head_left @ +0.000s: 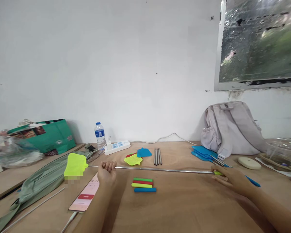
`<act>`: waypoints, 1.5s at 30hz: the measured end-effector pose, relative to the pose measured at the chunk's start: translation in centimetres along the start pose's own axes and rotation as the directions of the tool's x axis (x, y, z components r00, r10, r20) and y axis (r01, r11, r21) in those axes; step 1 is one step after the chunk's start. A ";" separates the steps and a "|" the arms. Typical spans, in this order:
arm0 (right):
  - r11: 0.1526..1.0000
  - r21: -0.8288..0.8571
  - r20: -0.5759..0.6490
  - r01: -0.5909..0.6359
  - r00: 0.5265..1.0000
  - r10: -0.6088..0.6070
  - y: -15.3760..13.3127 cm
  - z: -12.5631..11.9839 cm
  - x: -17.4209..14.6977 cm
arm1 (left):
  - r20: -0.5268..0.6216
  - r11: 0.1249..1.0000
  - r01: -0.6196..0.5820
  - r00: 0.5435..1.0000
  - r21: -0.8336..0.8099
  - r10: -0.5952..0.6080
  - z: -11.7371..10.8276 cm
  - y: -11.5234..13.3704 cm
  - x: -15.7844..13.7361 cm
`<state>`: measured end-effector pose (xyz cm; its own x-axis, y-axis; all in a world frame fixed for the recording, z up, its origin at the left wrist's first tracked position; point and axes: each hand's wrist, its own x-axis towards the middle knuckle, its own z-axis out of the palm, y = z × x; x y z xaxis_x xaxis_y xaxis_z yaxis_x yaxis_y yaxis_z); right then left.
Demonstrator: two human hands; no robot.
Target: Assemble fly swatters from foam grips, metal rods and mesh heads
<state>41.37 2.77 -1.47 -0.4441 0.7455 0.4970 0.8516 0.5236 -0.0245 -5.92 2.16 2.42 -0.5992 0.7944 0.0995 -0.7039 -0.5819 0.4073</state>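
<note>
1. We have one yellow-green fly swatter (165,170) stretched across the middle of the frame, its rod extended and nearly level, its head at centre left.
2. Our left hand (107,171) is wrapped in a fist around the rod, near the head.
3. Our right hand (226,178), right of centre, has its fingers curled loosely about the yellow-green handle; we cannot tell how firmly.
4. Below the rod, at lower centre, we see four loose handle grips (142,185): green, red, yellow and blue, the blue one nearest us.
5. Above it lie loose swatter heads (133,159) in yellow, blue and red, overlapping, with metal rods (157,156) side by side to their right.
6. Blue swatters (203,152) are stacked at centre right, before a pale backpack (232,127).
7. At lower left, a lit smartphone (86,196) lies beside our left forearm.
</note>
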 end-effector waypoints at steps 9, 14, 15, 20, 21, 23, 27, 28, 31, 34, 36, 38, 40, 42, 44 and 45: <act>0.993 0.028 0.085 0.118 0.989 -0.120 1.9 0.5 0.2 | -0.049 0.998 -0.059 0.997 0.019 0.060 0.0 1.7 1.3; 0.991 0.046 0.145 0.125 0.981 -0.131 2.4 1.0 0.4 | -0.042 0.995 -0.085 0.995 0.054 0.087 0.3 2.0 1.2; 0.992 0.049 0.144 0.118 0.982 -0.124 2.6 1.1 0.4 | -0.035 0.995 -0.084 0.996 0.060 0.087 0.4 1.8 1.1; 0.994 0.096 0.088 0.051 0.994 -0.060 3.1 1.6 0.2 | -0.018 0.994 -0.081 0.996 0.077 0.083 0.2 1.1 0.9; 0.993 0.116 0.082 0.034 0.996 -0.044 2.8 1.7 0.2 | -0.018 0.993 -0.084 0.996 0.078 0.085 0.1 1.0 1.0; 0.987 0.160 0.099 0.009 0.995 -0.025 1.9 1.7 0.3 | -0.016 0.993 -0.090 0.996 0.078 0.091 -0.3 0.9 1.1; 0.984 0.180 0.142 -0.003 0.990 -0.023 0.5 1.6 0.8 | 0.009 0.991 -0.103 0.995 0.089 0.102 -0.7 0.9 1.5; 0.985 0.171 0.130 -0.005 0.991 -0.017 0.4 1.6 0.8 | 0.018 0.989 -0.107 0.994 0.098 0.106 -0.7 0.8 1.6; 0.987 0.157 0.054 -0.031 0.998 0.023 0.7 1.7 0.7 | 0.048 0.981 -0.123 0.992 0.149 0.117 -0.3 0.3 1.6; 0.979 0.191 -0.001 -0.075 0.997 0.077 1.1 1.8 0.4 | 0.087 0.961 -0.141 0.989 0.238 0.123 -0.1 -0.7 1.4; 0.969 0.225 -0.011 -0.100 0.994 0.106 1.0 1.9 0.3 | 0.113 0.934 -0.154 0.986 0.322 0.123 -0.3 -1.4 1.1; 0.960 0.262 -0.006 -0.104 0.994 0.109 0.6 2.1 0.4 | 0.130 0.896 -0.155 0.985 0.415 0.110 -0.7 -2.1 0.9; 0.951 0.297 0.007 -0.084 0.996 0.086 0.2 2.3 0.6 | 0.137 0.857 -0.137 0.987 0.496 0.078 -1.2 -2.6 0.8; 0.945 0.321 0.010 -0.069 0.998 0.069 -0.1 2.5 0.8 | 0.136 0.830 -0.105 0.990 0.548 0.036 -1.6 -3.0 0.7; 0.941 0.331 0.000 -0.066 0.998 0.069 -0.2 2.8 1.0 | 0.132 0.817 -0.067 0.991 0.572 -0.012 -1.8 -3.3 0.6; 0.942 0.331 -0.008 -0.063 0.998 0.069 -0.2 2.9 1.1 | 0.130 0.817 -0.045 0.991 0.575 -0.037 -1.8 -3.5 0.5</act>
<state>39.93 4.63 -3.41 -0.3816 0.7767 0.5012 0.7376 0.5826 -0.3413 -4.48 4.29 -0.54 -0.5179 0.8313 0.2019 -0.3289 -0.4114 0.8500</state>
